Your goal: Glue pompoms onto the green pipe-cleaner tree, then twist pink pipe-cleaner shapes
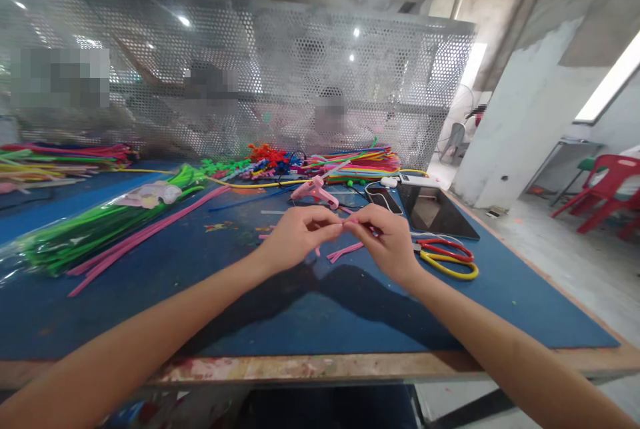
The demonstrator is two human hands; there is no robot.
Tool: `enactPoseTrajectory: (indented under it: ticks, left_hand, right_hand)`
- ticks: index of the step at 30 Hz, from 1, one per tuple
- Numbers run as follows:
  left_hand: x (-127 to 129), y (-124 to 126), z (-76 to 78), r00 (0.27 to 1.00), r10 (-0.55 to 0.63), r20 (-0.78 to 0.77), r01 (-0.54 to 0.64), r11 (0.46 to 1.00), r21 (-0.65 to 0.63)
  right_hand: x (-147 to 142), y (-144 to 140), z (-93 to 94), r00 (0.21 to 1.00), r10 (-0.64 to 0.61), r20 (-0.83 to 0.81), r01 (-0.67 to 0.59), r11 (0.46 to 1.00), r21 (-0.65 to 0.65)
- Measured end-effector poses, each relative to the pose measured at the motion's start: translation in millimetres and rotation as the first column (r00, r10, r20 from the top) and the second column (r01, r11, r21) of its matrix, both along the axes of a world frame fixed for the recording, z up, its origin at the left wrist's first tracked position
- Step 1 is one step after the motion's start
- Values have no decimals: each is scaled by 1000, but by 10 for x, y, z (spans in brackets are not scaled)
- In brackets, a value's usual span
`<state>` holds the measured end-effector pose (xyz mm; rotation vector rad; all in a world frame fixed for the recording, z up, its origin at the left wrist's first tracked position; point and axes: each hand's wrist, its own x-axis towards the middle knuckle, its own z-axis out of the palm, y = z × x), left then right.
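Observation:
Over the middle of the table, my left hand [300, 236] and my right hand [387, 239] meet at the fingertips. Both pinch a small pink pipe cleaner [352, 221], most of it hidden by the fingers. Short pink pipe cleaner pieces [345, 253] lie on the blue mat just below my hands. Behind them rests a pink hot glue gun [316, 192]. Scissors with red and yellow handles [450, 258] lie right of my right hand.
A plastic bag of green pipe cleaners [115, 219] and long pink pipe cleaners [150, 239] lie at left. Coloured bundles [355, 162] sit before a perforated metal screen [280, 69]. A phone [384, 200], power strip [417, 180] and black tablet-like panel [440, 211] are at right.

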<state>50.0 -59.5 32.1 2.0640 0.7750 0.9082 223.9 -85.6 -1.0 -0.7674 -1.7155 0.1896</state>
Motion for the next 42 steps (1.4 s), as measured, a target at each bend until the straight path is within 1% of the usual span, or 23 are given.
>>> enactPoseTrajectory:
  ticks: [1,3,5,6,7,8,10,12,13,14,16,18,22,25,28,30,31,32,34,36,37,39,42]
  left_hand:
    - [-31,22,36,992,-122,5,120,965,-232]
    - [-83,51,58,936,-332,115,328,709,-624]
    - [-102,56,23,866,-435,247,435,409,-803]
    - [-96,52,-2,844,-452,287,456,324,-829]
    - [-83,45,-22,842,-445,306,466,313,-828]
    - [-64,38,-33,861,-406,306,464,380,-800]
    - [-26,31,-28,933,-264,245,360,672,-647]
    - [-10,38,-10,988,-54,148,99,944,-313]
    - [-14,46,-7,994,49,103,-40,995,-88]
    - [-26,56,-13,989,134,68,-143,979,144]
    - [-64,76,-50,970,241,35,-221,811,541]
    - [-105,90,-104,959,284,-9,-167,587,793]
    - [-150,93,-169,936,348,-60,-19,218,976]
    - [-150,94,-183,934,355,-46,29,55,998]
    - [-124,107,-222,932,358,-47,57,-15,998]
    - [-98,124,-250,924,375,-75,68,32,997]
    - [-88,134,-254,917,382,-114,80,106,991]
    - [-81,144,-244,909,375,-180,100,223,970]
    - [-84,167,-182,896,284,-342,140,550,823]
    - [-111,189,-80,886,85,-456,165,861,481]
    - [-129,197,-29,882,-35,-470,175,950,258]
    - [-163,202,39,871,-264,-414,196,960,-201]
    - [-182,181,14,842,-511,-173,244,647,-722]
  right_hand:
    - [22,-26,28,996,45,71,-50,996,73]
    - [42,-96,73,974,141,178,-174,967,186]
    - [34,-161,90,945,213,248,-277,924,264]
    - [24,-179,87,938,234,257,-306,906,291]
    - [14,-181,79,941,239,239,-306,904,300]
    - [4,-165,66,958,223,182,-268,922,280]
    - [-7,-88,37,987,153,-40,-147,981,125]
    - [-5,16,14,958,77,-278,-121,982,-146]
    - [-2,63,5,930,61,-363,-168,947,-273]
    - [-1,100,-3,905,67,-421,-239,898,-370]
    - [-8,132,-18,878,114,-465,-369,779,-506]
    - [-36,116,-36,856,151,-494,-454,677,-580]
    - [-111,43,-72,793,158,-588,-562,564,-605]
    - [-133,29,-91,809,150,-568,-555,513,-655]
    - [-114,55,-114,852,161,-499,-500,534,-682]
    - [-82,85,-129,884,174,-434,-447,586,-676]
    - [-61,100,-132,903,184,-388,-413,621,-666]
    - [-35,114,-131,920,195,-339,-379,659,-650]
    - [21,130,-114,944,224,-241,-327,728,-603]
    - [75,123,-78,949,315,26,-267,844,-466]
    - [96,108,-55,911,340,234,-253,909,-332]
    - [118,54,-9,736,214,642,-294,955,19]
    - [115,-44,29,589,-68,805,-421,825,378]
